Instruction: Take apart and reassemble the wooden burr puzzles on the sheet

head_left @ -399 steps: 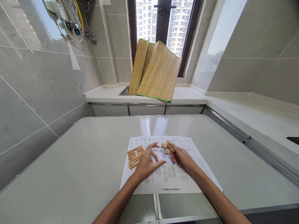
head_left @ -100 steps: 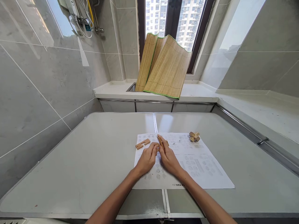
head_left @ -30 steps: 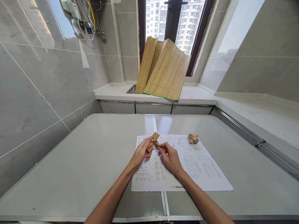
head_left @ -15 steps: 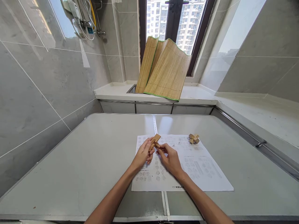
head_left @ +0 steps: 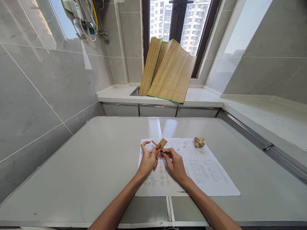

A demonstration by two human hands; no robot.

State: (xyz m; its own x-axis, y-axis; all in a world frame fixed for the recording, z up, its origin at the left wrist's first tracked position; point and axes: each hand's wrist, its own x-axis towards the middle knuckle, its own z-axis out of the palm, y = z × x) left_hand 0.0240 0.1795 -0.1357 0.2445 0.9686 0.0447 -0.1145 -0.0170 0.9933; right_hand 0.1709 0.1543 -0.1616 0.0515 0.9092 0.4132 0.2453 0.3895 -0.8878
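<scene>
Just above a printed sheet (head_left: pixel 213 179), both hands grip a few crossed wooden puzzle pieces (head_left: pixel 162 143). My left hand (head_left: pixel 148 161) pinches the wider flat piece between thumb and fingers, its index finger lifted and curled away. A thin wooden stick passes crosswise through the pieces, its far end poking out to the upper left. My right hand (head_left: pixel 174 163) has its thumb and fingertips closed on the near right end of that stick. On the sheet's upper right rests an interlocked wooden burr puzzle (head_left: pixel 199 142), touched by neither hand.
The sheet lies on a pale folding table (head_left: pixel 83 166) with a central seam. Behind it, a bamboo mat (head_left: pixel 171 73) leans on a white ledge (head_left: pixel 115 93) before the window. Cables and pipes (head_left: pixel 87 22) hang on the left tiled wall.
The stick now sticks out on the upper left side of the pieces. My left index finger has lifted off and curled. My right hand has shifted very little.
</scene>
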